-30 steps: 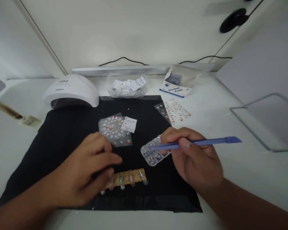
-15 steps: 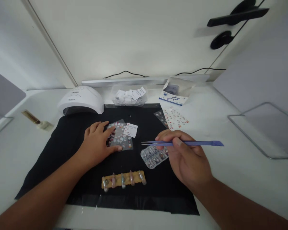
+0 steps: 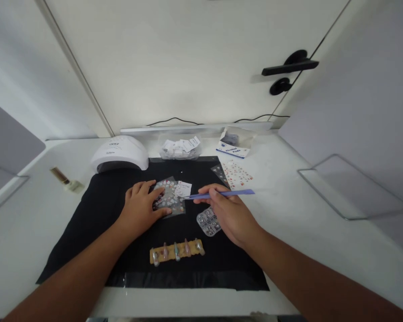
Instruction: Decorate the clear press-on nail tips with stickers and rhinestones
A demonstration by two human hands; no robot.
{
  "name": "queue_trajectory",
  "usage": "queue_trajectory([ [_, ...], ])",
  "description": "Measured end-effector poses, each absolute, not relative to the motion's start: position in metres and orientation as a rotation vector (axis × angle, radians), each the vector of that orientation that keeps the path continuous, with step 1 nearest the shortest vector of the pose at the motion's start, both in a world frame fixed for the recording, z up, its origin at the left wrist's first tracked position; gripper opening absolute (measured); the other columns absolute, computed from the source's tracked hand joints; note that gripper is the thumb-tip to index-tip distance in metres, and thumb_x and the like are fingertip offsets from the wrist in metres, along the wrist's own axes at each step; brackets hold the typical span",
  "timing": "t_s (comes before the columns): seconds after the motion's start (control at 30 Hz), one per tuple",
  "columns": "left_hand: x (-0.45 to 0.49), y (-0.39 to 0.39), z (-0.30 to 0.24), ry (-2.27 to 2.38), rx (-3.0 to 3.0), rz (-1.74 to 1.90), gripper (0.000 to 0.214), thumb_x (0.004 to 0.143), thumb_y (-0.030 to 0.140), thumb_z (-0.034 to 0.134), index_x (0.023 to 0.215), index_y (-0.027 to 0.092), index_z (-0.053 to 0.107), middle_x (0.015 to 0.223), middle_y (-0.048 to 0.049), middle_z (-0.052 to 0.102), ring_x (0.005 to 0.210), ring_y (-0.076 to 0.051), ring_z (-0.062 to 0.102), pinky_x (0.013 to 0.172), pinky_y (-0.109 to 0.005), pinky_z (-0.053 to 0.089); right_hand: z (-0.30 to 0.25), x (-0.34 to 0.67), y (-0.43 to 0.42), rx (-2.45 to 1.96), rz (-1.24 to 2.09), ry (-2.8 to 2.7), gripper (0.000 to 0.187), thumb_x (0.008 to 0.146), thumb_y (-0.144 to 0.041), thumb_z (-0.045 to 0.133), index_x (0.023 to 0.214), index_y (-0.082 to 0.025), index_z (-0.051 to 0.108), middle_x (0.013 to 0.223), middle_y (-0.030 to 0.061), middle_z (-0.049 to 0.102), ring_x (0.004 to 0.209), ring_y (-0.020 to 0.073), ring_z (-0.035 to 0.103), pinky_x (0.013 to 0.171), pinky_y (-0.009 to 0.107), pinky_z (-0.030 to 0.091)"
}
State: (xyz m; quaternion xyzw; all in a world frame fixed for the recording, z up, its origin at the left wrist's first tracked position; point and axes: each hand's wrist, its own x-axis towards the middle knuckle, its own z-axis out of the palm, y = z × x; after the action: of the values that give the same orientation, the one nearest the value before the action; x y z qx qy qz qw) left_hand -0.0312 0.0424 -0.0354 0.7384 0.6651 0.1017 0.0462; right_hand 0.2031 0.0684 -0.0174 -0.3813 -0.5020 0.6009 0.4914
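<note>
My left hand (image 3: pixel 140 209) lies with its fingers spread on a clear nail sticker sheet (image 3: pixel 171 203), pressing its left side to the black mat. A white alcohol pad packet (image 3: pixel 183 189) lies over the sheet's upper right corner. Purple tweezers (image 3: pixel 227 193) are pinched in my right hand (image 3: pixel 229 212), their tips pointing left to the sheet's right edge by the packet. Whether the tips touch it I cannot tell. Under my right hand sits a clear case of small gems (image 3: pixel 208 222), partly hidden. Nearer me, several decorated nail tips (image 3: pixel 176 251) stand on a yellow strip (image 3: pixel 159 256).
A white nail lamp (image 3: pixel 121 152) stands at the back left, with a polish bottle (image 3: pixel 73 185) beside it. Behind the black mat (image 3: pixel 97 214) are a clear tub of packets (image 3: pixel 179 148) and an alcohol pads box (image 3: pixel 235 145). More sticker sheets (image 3: pixel 237 174) lie at the right.
My right hand has moved left with the tweezers, bringing their tips to the sticker sheet. My left hand stays on the sheet. The camera view has shifted slightly.
</note>
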Motion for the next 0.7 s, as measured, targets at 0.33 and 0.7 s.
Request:
queue_trajectory([
  [0.33,-0.033,0.042,-0.036,1.963,2.265,0.377,0.043,0.093,0.041,0.066,0.130,0.020,0.060,0.146,-0.0117,0.051,0.135,-0.034,0.046,0.110,-0.061,0.038,-0.032,0.174,0.087,-0.958,1.594,-1.260,0.032,0.096,-0.039,0.061,0.117,-0.015,0.064,0.117,0.0089,0.069,0.101,0.0224,0.069,0.090,0.046,0.058],
  [0.7,-0.033,0.046,-0.037,1.930,2.204,0.453,0.052,0.085,0.040,0.072,0.133,0.025,0.061,0.141,-0.0122,0.059,0.129,-0.038,0.047,0.105,-0.061,0.034,-0.026,0.173,0.076,-1.013,1.556,-1.212,0.034,0.085,-0.055,0.069,0.090,-0.022,0.076,0.096,0.0054,0.077,0.084,0.0216,0.074,0.100,0.050,0.048],
])
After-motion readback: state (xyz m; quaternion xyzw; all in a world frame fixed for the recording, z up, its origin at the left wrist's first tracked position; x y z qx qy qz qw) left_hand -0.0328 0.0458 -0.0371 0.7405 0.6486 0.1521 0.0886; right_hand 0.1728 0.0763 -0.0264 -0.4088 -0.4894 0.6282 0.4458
